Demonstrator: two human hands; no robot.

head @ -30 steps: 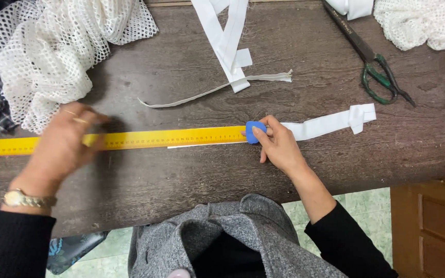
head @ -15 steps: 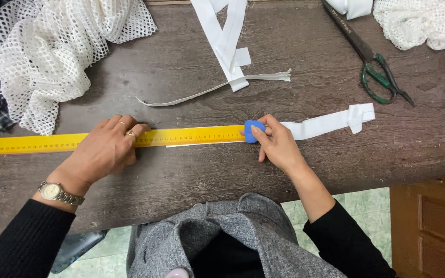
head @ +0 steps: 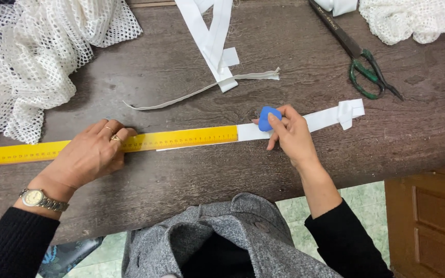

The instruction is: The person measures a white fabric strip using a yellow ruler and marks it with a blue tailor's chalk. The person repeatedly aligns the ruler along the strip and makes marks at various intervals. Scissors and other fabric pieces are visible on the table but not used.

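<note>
ruler (head: 181, 139) lies left-right under the flat left hand (head: 91, 154), its end just beside right hand (head: 289, 135) pinching blue chalk (head: 269, 118)

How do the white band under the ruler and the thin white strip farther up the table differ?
The white band is wide and lies flat and straight, while the thin strip is narrow and curves loosely. The band runs under the yellow ruler, with the right hand on it holding blue chalk; the strip lies free, untouched. The band's far end is folded; the strip's end is frayed. Both are white and rest on the dark wooden table.
</note>
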